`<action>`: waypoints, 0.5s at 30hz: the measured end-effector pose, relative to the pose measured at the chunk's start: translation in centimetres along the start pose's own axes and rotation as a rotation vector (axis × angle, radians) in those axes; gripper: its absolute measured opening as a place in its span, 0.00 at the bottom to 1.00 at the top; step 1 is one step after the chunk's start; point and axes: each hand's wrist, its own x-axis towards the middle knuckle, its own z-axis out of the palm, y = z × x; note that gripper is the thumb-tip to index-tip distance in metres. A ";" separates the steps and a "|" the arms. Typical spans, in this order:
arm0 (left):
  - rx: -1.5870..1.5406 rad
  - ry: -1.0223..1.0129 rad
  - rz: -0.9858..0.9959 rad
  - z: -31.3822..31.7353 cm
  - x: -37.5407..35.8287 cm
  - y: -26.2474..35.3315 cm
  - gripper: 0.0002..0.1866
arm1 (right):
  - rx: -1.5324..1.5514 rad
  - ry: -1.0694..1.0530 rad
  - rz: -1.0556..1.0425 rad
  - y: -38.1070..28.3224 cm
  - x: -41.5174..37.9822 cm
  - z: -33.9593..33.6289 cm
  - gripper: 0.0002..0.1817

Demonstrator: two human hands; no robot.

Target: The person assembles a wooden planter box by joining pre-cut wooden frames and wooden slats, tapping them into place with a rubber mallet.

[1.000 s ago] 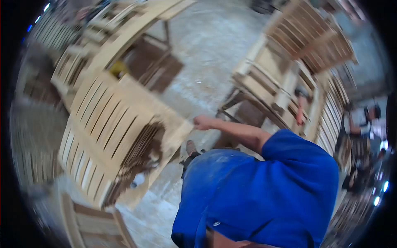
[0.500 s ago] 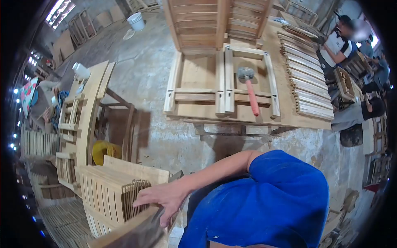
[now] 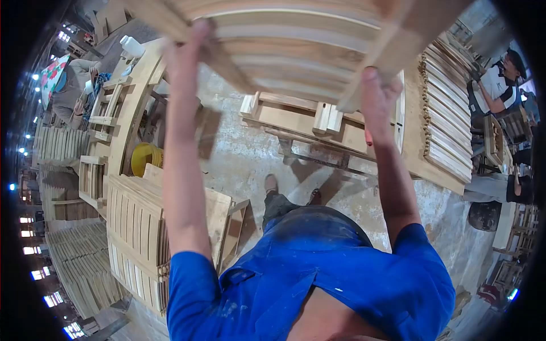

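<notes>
A slatted wooden frame panel is lifted in front of me, tilted and cut off by the top of the view. My left hand is closed around its left rail, while my right hand grips the right rail with the thumb on the near face. Below the panel, on the workbench, lie pale wooden frames, largely covered by it. Only the end of a red tool handle shows beside my right wrist.
Slats in a row lie on the bench's right side. Stacked slatted panels stand at lower left, near a yellow bucket. A side table holds a white bottle. Co-workers are at left and right.
Half a second ago one hand was beside the stack at lower left. Now both hands hold a slatted panel up over the bench, and my body faces the bench.
</notes>
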 end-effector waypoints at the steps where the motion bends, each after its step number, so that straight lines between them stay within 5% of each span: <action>1: -0.154 0.069 -0.066 2.5 0.6 -1.0 0.33 | 0.000 -0.002 -0.005 1.1 0.8 -0.2 0.12; 2: -0.433 0.004 0.064 4.4 1.5 -1.8 0.28 | 0.033 0.042 -0.052 2.6 1.3 -0.2 0.13; 11: -0.453 -0.066 -0.022 8.7 4.4 -9.8 0.14 | -0.362 0.239 -0.036 18.1 -0.6 1.5 0.26; 15: -0.587 -0.059 -0.085 10.0 4.7 -12.7 0.15 | -0.683 0.241 -0.257 21.8 -0.7 1.1 0.26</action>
